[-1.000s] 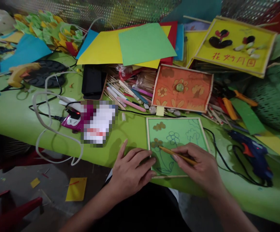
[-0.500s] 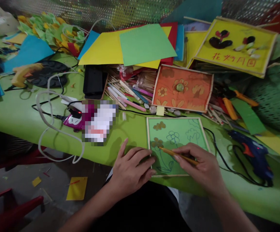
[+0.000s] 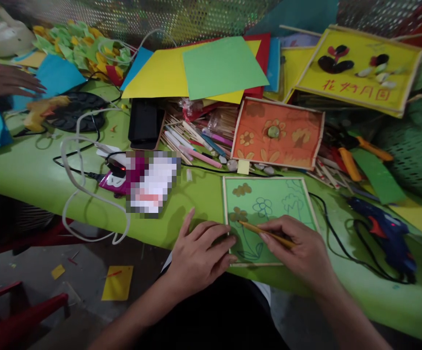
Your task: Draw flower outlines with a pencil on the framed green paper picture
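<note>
A green picture panel (image 3: 247, 233) with a thin wooden frame lies at the table's front edge, bearing outlined flowers, a tree and leaves. Its cloud shape and left flower are filled in brown. My right hand (image 3: 301, 245) pinches a slim yellow-brown pen (image 3: 269, 233), its tip at the left flower, just under the petals. With fingers spread, my left hand (image 3: 201, 248) rests on the panel's left edge and steadies nothing else. The fingers of my right hand partly cover the panel's lower right.
Behind the panel lie an orange framed picture (image 3: 250, 138), sticks and markers. A blue glue gun (image 3: 385, 233) with its cord lies at right, a phone (image 3: 152, 187) and purple power strip (image 3: 114, 182) at left. Another person's hand (image 3: 10, 80) is at far left.
Another person's hand has come into view at the far left, above the blue paper. My hands and the pen stay almost in place; the whole view has shifted slightly.
</note>
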Demonstrator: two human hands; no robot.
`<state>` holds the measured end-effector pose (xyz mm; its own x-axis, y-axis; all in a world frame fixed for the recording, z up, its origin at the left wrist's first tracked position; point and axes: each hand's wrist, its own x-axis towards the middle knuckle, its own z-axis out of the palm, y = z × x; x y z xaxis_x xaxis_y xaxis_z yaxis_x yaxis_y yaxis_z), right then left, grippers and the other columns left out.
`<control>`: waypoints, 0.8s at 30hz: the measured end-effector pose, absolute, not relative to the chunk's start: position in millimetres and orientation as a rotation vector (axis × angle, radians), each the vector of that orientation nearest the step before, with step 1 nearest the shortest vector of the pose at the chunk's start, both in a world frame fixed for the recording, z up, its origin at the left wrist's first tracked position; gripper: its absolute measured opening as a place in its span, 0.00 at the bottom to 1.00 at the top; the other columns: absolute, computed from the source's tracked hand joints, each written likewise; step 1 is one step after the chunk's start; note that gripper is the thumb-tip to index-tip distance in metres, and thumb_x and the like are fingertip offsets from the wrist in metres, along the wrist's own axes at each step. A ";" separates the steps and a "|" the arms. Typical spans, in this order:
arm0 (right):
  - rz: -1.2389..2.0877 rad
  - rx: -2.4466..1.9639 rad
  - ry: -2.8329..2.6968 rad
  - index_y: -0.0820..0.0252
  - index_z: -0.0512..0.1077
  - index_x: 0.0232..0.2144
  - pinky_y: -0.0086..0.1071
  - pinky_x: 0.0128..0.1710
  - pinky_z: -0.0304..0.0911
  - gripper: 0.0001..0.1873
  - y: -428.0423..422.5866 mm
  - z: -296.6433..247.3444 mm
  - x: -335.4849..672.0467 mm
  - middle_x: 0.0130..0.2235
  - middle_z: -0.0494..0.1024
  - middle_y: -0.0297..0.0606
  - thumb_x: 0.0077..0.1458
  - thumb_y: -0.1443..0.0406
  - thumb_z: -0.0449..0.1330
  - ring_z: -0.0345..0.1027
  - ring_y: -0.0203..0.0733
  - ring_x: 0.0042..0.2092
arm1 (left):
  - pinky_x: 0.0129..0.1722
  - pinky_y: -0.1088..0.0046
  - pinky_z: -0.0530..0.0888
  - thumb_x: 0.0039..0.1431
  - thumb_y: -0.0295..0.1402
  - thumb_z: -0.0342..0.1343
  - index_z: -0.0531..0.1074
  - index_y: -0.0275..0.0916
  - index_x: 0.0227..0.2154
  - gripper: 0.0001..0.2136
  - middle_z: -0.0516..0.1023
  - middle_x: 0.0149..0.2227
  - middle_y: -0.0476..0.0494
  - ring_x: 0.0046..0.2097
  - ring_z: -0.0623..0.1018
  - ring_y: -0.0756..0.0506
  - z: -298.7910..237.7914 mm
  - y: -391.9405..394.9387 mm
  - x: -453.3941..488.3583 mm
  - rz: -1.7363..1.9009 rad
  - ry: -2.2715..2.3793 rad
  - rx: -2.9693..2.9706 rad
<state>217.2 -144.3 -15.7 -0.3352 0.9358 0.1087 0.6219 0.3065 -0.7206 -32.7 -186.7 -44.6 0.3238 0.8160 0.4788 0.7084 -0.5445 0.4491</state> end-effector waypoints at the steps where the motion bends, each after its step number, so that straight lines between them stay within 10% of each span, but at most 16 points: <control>1: 0.788 -1.380 -2.062 0.55 0.77 0.37 0.33 0.34 0.70 0.03 -144.1 -15.4 217.1 0.34 0.82 0.36 0.64 0.65 0.62 0.78 0.43 0.35 | 0.77 0.51 0.43 0.71 0.39 0.54 0.81 0.46 0.46 0.11 0.84 0.49 0.51 0.49 0.81 0.46 -44.5 -186.7 -32.6 1.023 1.410 2.424; 24: 0.831 -1.369 -2.121 0.54 0.78 0.39 0.34 0.35 0.69 0.04 -144.6 -11.1 217.3 0.33 0.81 0.35 0.65 0.65 0.61 0.76 0.43 0.35 | 0.77 0.50 0.44 0.71 0.40 0.55 0.81 0.47 0.47 0.11 0.84 0.49 0.51 0.50 0.81 0.46 -44.8 -187.2 -32.3 1.005 1.421 2.433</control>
<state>217.3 -144.6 -11.1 -0.3851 0.9204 0.0675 0.6294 0.3155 -0.7102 -32.3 -187.2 -44.8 0.3264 0.8185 0.4727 0.7183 -0.5399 0.4389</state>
